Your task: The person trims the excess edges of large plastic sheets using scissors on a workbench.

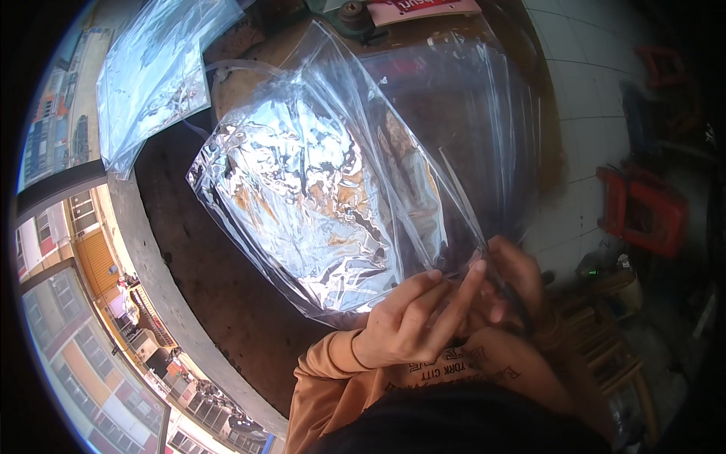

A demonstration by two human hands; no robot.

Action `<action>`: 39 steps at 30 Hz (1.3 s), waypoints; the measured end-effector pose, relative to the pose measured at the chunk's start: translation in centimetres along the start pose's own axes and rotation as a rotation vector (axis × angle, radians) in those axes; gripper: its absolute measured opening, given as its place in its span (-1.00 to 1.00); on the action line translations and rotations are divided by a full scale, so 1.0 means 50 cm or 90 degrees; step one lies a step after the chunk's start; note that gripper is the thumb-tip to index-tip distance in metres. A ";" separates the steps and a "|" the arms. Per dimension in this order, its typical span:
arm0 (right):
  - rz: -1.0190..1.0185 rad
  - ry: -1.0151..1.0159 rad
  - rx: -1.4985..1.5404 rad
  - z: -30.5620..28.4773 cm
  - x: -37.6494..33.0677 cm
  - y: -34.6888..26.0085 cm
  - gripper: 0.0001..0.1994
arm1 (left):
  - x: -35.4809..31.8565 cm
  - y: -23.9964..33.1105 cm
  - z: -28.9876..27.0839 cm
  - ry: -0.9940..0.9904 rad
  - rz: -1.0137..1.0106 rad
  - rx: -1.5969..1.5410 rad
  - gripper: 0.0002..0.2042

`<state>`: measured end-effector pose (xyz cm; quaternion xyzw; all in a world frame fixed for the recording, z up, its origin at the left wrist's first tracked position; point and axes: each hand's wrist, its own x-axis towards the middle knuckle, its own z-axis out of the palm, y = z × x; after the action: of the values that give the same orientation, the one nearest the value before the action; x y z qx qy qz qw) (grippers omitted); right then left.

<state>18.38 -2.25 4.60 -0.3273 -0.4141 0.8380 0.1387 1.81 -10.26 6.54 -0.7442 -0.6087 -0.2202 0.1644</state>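
A large clear plastic sheet, shiny and creased, spreads over the dark tabletop in front of me. My left hand pinches its near edge, fingertips closed on the film. Close beside it, my right hand is closed around a pair of scissors. The long blades point up and away from me, along the right side of the sheet. Part of the scissors' dark handle lies hidden among my right fingers. Whether the blades are touching the plastic I cannot tell.
More clear plastic lies folded at the far left, near a window. Another transparent piece covers the table's right side. A dark metal fixture stands at the back. Red stools and a wooden chair are on the right.
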 end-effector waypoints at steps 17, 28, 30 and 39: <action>-0.113 0.322 -0.441 -0.003 0.008 0.021 -0.38 | -0.015 0.011 -0.014 0.016 -0.140 -0.056 -0.66; -0.451 0.242 -0.923 0.021 0.021 -0.041 -0.57 | -0.043 0.008 -0.040 0.024 -0.053 -0.062 -0.77; -0.642 0.116 -0.817 0.029 0.023 -0.065 -0.72 | -0.053 0.022 -0.054 0.016 -0.066 -0.098 -0.79; -0.788 -0.003 -0.966 0.028 0.022 -0.067 -0.91 | -0.067 0.034 -0.074 -0.022 0.012 -0.108 -0.65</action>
<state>16.49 -0.46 7.38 -0.0530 -0.9420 0.1289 0.3054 2.48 -15.33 7.96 -0.7650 -0.5834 -0.2567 0.0926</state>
